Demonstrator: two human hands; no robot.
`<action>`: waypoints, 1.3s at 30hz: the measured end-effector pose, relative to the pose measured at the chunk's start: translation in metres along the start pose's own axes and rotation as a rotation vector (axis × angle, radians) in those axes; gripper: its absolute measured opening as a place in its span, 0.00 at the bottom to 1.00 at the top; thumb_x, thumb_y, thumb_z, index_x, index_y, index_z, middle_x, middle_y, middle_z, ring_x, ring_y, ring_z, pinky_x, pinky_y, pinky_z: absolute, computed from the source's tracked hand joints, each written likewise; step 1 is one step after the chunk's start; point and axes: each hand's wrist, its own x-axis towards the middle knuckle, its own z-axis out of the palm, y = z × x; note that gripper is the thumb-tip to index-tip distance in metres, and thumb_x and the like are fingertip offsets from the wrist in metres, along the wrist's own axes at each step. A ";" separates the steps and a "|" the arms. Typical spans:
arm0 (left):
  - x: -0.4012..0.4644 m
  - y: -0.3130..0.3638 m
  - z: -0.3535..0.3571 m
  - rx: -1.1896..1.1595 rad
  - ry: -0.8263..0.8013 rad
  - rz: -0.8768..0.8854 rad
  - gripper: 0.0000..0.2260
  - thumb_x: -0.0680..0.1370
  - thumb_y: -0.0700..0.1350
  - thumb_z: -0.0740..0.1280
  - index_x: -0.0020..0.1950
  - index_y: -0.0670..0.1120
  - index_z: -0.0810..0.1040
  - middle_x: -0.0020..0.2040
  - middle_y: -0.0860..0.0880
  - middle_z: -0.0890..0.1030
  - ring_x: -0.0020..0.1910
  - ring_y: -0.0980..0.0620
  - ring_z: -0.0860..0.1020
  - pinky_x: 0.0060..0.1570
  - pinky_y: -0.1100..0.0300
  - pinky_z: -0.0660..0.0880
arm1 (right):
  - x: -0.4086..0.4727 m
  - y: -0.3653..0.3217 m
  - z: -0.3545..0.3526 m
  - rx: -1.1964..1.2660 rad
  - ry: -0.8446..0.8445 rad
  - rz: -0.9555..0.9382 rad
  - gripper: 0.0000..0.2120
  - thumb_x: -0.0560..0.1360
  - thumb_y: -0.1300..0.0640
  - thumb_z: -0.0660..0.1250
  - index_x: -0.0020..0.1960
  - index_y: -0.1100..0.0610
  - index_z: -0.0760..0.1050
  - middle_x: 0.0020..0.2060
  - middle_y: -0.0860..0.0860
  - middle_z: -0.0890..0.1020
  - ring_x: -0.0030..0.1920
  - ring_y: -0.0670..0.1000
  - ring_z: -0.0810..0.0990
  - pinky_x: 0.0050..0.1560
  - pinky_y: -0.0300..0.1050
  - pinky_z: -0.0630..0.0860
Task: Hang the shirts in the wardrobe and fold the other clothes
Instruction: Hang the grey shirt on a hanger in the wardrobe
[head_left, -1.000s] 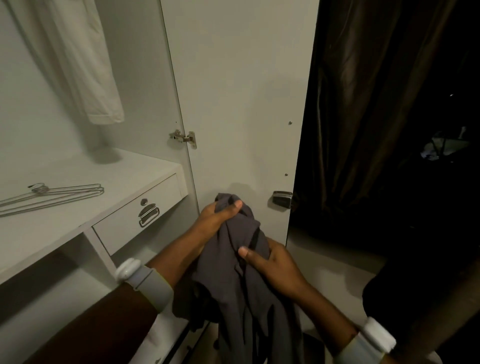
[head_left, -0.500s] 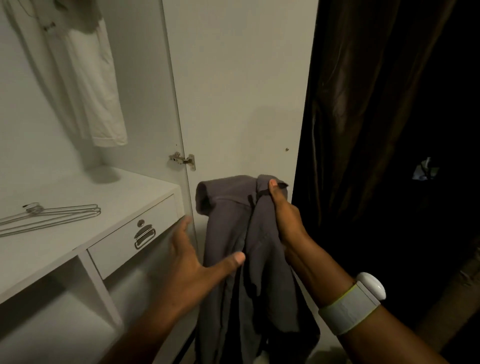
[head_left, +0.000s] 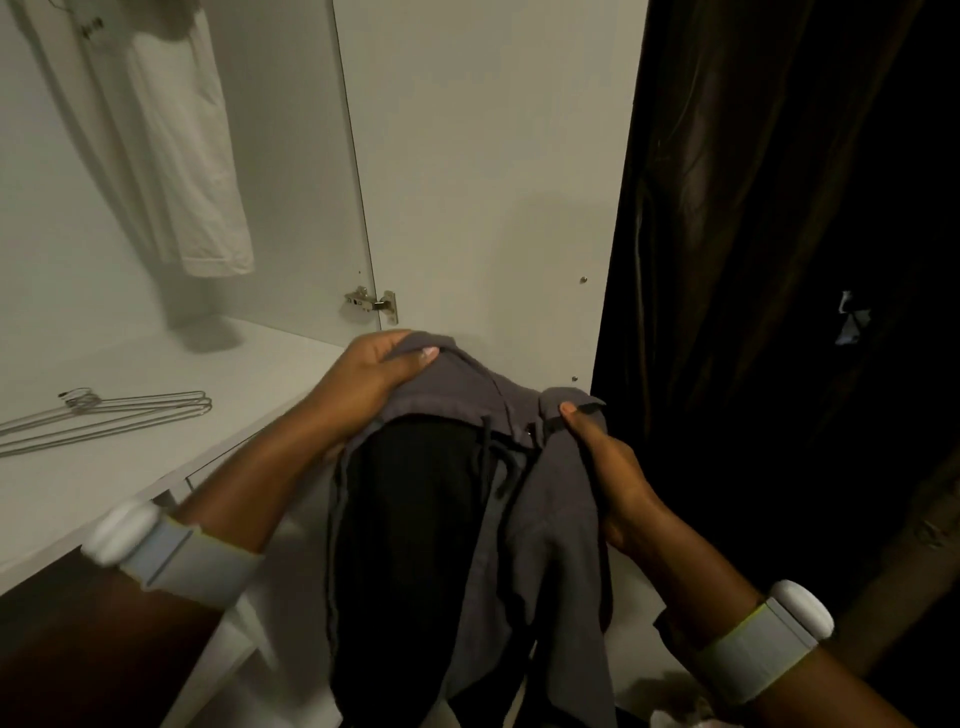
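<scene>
A grey drawstring garment (head_left: 545, 519) is held up by its waistband in front of an open wardrobe door (head_left: 493, 171), its mouth spread open. The left hand (head_left: 363, 379) is curled over one side of the band; the right hand (head_left: 602, 462) pinches the other. Wire hangers (head_left: 114, 415) lie on the wardrobe shelf (head_left: 104, 493), beneath a hung white shirt (head_left: 176, 156).

wardrobe shelf (head_left: 156, 467), white | on it: wire hangers (head_left: 109, 415), lying flat, left side
</scene>
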 end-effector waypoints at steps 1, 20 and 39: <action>0.007 0.010 -0.006 0.075 -0.069 0.022 0.07 0.83 0.41 0.66 0.53 0.47 0.84 0.45 0.51 0.87 0.45 0.54 0.83 0.48 0.63 0.79 | -0.004 0.003 -0.005 -0.160 0.034 -0.037 0.24 0.72 0.35 0.74 0.58 0.52 0.83 0.54 0.53 0.87 0.49 0.54 0.87 0.49 0.49 0.83; 0.025 0.024 -0.030 0.700 -0.557 -0.097 0.37 0.58 0.70 0.79 0.62 0.54 0.78 0.56 0.54 0.84 0.54 0.54 0.83 0.53 0.58 0.81 | -0.008 -0.081 0.056 -0.281 -0.529 -0.443 0.18 0.80 0.57 0.66 0.34 0.53 0.85 0.32 0.48 0.85 0.33 0.44 0.83 0.35 0.35 0.77; -0.020 -0.112 0.044 0.014 -0.251 -0.572 0.33 0.71 0.81 0.53 0.63 0.61 0.76 0.60 0.52 0.81 0.59 0.50 0.81 0.60 0.46 0.80 | -0.021 -0.059 0.072 -0.105 -0.217 -0.366 0.09 0.84 0.46 0.59 0.50 0.44 0.76 0.44 0.40 0.83 0.42 0.35 0.83 0.44 0.28 0.77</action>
